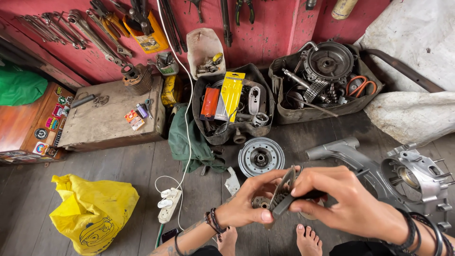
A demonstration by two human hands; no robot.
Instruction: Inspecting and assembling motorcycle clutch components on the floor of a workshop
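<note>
Both hands hold a flat, toothed metal plate (283, 192) above the plank floor (118, 170), edge-on, long axis tilted from lower left up to upper right. Left hand (246, 201) fingers pinch its lower end; right hand (346, 199) fingers close around its dark middle. Beyond lies a grey wheel hub (260, 157). Farther back, two dark tubs: one (232, 106) holds packets and brackets, the other (320, 83) gears, a round flywheel and orange-handled pliers
</note>
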